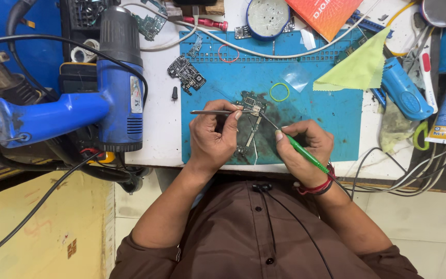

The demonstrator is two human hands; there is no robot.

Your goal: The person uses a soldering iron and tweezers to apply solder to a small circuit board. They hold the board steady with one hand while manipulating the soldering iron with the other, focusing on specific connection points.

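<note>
Circuit board (251,111) mid-mat (326,111), left hand (213,137), right hand (303,147) flanking

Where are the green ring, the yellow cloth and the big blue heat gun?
green ring (279,92), head view, on its lower band.
yellow cloth (360,67), head view, on its middle.
blue heat gun (122,98), head view, on its blue body.

The person wears a dark brown button-front shirt (264,232) with sleeves rolled up to the elbows. A thin black cable (295,222) runs down the chest from a small black clip. Red and black thread bands (320,187) circle the right wrist.
</note>
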